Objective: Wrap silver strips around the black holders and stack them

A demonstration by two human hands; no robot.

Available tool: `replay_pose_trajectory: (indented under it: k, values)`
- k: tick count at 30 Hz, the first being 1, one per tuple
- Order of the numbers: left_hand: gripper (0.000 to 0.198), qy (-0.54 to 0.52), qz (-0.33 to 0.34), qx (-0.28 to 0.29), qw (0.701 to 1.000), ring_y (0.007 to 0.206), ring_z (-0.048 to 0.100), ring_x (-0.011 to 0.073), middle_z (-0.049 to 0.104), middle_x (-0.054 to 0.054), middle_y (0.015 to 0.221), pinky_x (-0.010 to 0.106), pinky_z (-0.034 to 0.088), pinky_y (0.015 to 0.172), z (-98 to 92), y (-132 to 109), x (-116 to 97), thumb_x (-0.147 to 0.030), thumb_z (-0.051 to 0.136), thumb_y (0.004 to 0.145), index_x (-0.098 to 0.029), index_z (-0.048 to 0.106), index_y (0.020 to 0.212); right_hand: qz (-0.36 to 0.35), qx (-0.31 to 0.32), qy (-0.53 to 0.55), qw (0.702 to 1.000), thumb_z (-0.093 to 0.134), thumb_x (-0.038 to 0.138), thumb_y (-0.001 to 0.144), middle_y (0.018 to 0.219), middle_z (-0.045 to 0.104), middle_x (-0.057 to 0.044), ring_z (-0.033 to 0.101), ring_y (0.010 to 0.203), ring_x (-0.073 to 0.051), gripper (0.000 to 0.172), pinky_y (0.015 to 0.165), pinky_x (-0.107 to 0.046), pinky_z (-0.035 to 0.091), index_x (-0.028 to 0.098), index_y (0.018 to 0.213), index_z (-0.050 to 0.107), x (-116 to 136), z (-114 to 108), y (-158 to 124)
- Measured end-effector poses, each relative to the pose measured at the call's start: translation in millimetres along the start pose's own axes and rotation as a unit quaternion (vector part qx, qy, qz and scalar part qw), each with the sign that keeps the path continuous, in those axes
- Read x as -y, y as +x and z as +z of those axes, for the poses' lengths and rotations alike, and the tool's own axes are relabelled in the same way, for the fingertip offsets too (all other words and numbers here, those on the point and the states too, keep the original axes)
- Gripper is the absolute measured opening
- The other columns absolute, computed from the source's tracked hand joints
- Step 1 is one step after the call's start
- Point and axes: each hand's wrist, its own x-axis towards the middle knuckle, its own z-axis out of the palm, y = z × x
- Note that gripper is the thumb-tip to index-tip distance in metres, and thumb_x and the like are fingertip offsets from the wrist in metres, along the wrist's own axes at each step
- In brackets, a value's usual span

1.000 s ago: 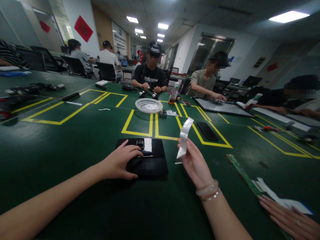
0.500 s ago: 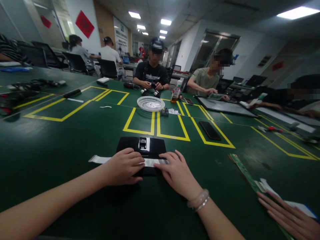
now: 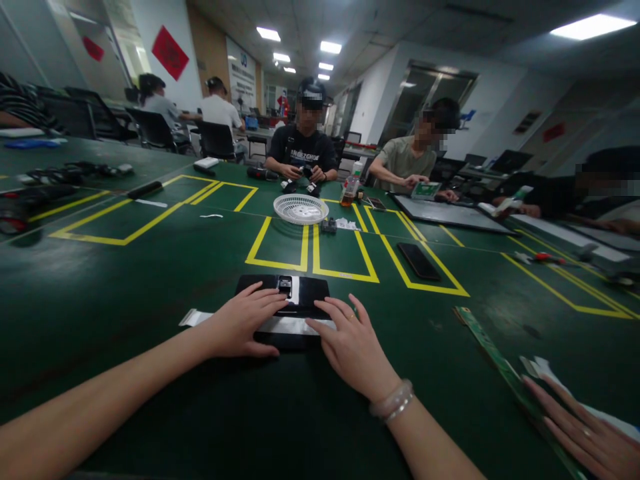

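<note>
A glossy black panel (image 3: 313,288) lies on the green table in front of me, with a small square socket (image 3: 285,285) near its far edge. Across the panel runs a flat white ribbon cable (image 3: 287,325), whose connector end sticks out on the left. My left hand (image 3: 247,320) rests over the panel with fingers stretched out, the fingertips close to the socket. On the ribbon's right part lies my right hand (image 3: 350,337), its fingers spread and the index fingertip touching the cable. Neither hand grips anything. Part of the ribbon is hidden under my hands.
Beyond the panel stand a white plastic basket (image 3: 300,209), a bottle (image 3: 351,187) and a black phone (image 3: 419,261). At the right, another person's hand (image 3: 585,427) is at a long green circuit board (image 3: 493,353). Several people sit around the table.
My left hand has shifted forward from the ribbon cable toward the socket, and its fingers are straighter. My right hand has barely moved. The neighbour's hand at the circuit board has moved slightly.
</note>
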Motion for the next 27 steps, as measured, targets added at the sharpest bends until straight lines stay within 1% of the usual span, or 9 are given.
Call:
replay_pose_trajectory:
  k: [2, 4, 7, 11, 16, 18, 21, 24, 27]
  values:
    - [0.082, -0.007, -0.004, 0.010, 1.000, 0.132, 0.041, 0.0320, 0.044, 0.013, 0.142, 0.050, 0.016, 0.120, -2.3, 2, 1, -0.054, 0.081, 0.079, -0.018, 0.047, 0.144, 0.012, -0.017, 0.007, 1.000, 0.055, 0.014, 0.089, 0.134, 0.060, -0.006, 0.049, 0.130, -0.026, 0.034, 0.116, -0.059, 0.026, 0.030, 0.118, 0.066, -4, -2, 0]
    - [0.079, -0.012, -0.010, 0.006, 1.000, 0.129, 0.043, 0.0325, 0.049, 0.012, 0.138, 0.051, 0.013, 0.120, -6.3, 2, 4, -0.050, 0.084, 0.076, -0.018, 0.051, 0.140, 0.020, -0.034, 0.012, 0.999, 0.056, 0.013, 0.089, 0.130, 0.062, -0.005, 0.051, 0.128, -0.026, 0.029, 0.115, -0.059, 0.026, 0.029, 0.110, 0.068, -7, -3, -1]
    - [0.073, -0.012, -0.040, -0.023, 0.999, 0.127, 0.046, 0.0330, 0.052, 0.010, 0.134, 0.053, 0.010, 0.120, -16.8, -4, 21, -0.050, 0.081, 0.077, -0.019, 0.053, 0.137, 0.020, -0.041, 0.016, 0.999, 0.058, 0.012, 0.086, 0.128, 0.064, -0.005, 0.052, 0.126, -0.027, 0.025, 0.114, -0.058, 0.027, 0.028, 0.101, 0.070, -11, -4, -1]
    - [0.068, 0.039, -0.151, -0.078, 0.985, 0.127, 0.044, 0.0358, 0.051, 0.012, 0.135, 0.059, 0.007, 0.117, -37.7, -26, 67, -0.057, 0.070, 0.081, -0.019, 0.054, 0.134, 0.028, -0.048, 0.017, 0.998, 0.056, 0.011, 0.086, 0.129, 0.063, -0.005, 0.051, 0.127, -0.027, 0.026, 0.114, -0.057, 0.029, 0.028, 0.101, 0.069, -15, -3, -1]
    - [0.071, 0.132, -0.308, -0.117, 0.935, 0.121, 0.047, 0.0401, 0.054, 0.016, 0.130, 0.063, 0.013, 0.111, -59.6, -77, 131, -0.065, 0.051, 0.089, -0.007, 0.057, 0.129, 0.043, -0.051, 0.025, 0.997, 0.055, 0.012, 0.088, 0.126, 0.064, -0.004, 0.052, 0.125, -0.026, 0.027, 0.114, -0.057, 0.029, 0.028, 0.104, 0.069, -17, -3, -1]
    - [0.081, 0.139, -0.358, -0.150, 0.911, 0.118, 0.047, 0.0434, 0.060, 0.015, 0.119, 0.063, 0.015, 0.106, -61.2, -103, 156, -0.075, 0.050, 0.083, -0.004, 0.064, 0.120, 0.043, -0.047, 0.030, 0.998, 0.054, 0.013, 0.089, 0.125, 0.065, -0.003, 0.053, 0.125, -0.025, 0.026, 0.114, -0.056, 0.029, 0.028, 0.104, 0.069, -16, -2, -1]
    - [0.085, 0.134, -0.384, -0.235, 0.883, 0.121, 0.040, 0.0497, 0.067, 0.009, 0.084, 0.060, 0.018, 0.090, -56.6, -143, 189, -0.085, 0.054, 0.065, -0.007, 0.071, 0.093, 0.043, -0.039, 0.039, 0.998, 0.053, 0.014, 0.090, 0.122, 0.066, -0.003, 0.053, 0.124, -0.025, 0.024, 0.115, -0.055, 0.029, 0.028, 0.103, 0.069, -14, -2, -1]
    - [0.073, 0.173, -0.355, -0.304, 0.867, 0.125, 0.033, 0.0509, 0.053, 0.006, 0.052, 0.052, 0.018, 0.075, -49.8, -175, 212, -0.080, 0.053, 0.068, -0.009, 0.067, 0.072, 0.043, -0.032, 0.045, 0.998, 0.053, 0.015, 0.091, 0.120, 0.067, -0.003, 0.054, 0.124, -0.024, 0.023, 0.114, -0.055, 0.029, 0.028, 0.102, 0.069, -14, -2, 0]
    - [0.073, 0.211, -0.363, -0.319, 0.850, 0.125, 0.033, 0.0500, 0.037, 0.007, 0.039, 0.046, 0.016, 0.068, -44.5, -194, 224, -0.079, 0.051, 0.067, -0.007, 0.062, 0.060, 0.044, -0.032, 0.049, 0.997, 0.054, 0.015, 0.091, 0.119, 0.067, -0.002, 0.054, 0.123, -0.024, 0.023, 0.114, -0.054, 0.030, 0.029, 0.102, 0.069, -15, -1, 0]
